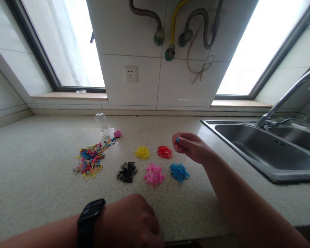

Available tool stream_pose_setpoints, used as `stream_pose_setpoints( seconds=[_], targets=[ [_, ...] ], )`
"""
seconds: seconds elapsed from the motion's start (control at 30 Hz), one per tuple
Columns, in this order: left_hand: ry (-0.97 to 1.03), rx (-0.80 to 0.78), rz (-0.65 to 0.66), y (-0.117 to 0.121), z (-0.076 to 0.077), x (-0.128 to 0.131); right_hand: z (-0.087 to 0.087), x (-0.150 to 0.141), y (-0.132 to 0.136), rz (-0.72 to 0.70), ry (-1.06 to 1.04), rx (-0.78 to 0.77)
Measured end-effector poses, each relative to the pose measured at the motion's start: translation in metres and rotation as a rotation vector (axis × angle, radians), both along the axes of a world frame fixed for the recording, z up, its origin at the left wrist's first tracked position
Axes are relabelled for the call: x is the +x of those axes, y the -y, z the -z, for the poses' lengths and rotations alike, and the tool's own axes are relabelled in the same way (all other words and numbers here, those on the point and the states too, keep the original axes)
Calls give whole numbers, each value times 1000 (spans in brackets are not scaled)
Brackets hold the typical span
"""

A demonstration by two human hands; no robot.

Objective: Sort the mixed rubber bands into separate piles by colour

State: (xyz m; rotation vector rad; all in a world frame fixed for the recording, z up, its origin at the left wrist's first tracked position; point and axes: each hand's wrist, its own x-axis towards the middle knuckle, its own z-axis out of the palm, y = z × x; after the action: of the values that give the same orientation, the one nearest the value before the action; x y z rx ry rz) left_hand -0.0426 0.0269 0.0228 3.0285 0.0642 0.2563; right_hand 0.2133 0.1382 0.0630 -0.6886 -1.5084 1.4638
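Stretching below the tiled wall, the speckled counter point(54, 196) carries everything, with the steel sink point(237, 139) set in on the right. The left hand point(133, 220) lies curled by the near edge, apart from the piles, which leaves them uncovered; whether it holds anything, one cannot tell. The right hand point(192, 147) hovers between the red pile and the sink, finger and thumb pinched nearly together — a grip that suits so slight an object.

To the left, the mixed pile point(90, 160) of what look like small elastic bands trails towards the clear bottle point(101, 124). Nearer the middle sit five single-colour piles: black point(127, 172), pink point(154, 174) and blue point(179, 172) in front, yellow point(142, 152) and red point(164, 152) behind. Gaps between them seem to keep the colours distinct. The pink piece point(117, 133) rests beside the bottle. Smallest is the blue bit point(177, 140) — held at the right fingertips, above the counter, likely so it stays clear of the piles.
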Motion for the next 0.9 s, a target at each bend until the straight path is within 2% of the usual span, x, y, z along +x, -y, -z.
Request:
stream_pose_setpoints(
  seconds=[0.53, 0.9],
  targets=[
    [17, 8, 1, 0, -1, 0, -1, -1, 0, 20, 1, -51],
    [-5, 10, 8, 0, 0, -1, 4, 1, -4, 15, 53, 19]
  ],
)
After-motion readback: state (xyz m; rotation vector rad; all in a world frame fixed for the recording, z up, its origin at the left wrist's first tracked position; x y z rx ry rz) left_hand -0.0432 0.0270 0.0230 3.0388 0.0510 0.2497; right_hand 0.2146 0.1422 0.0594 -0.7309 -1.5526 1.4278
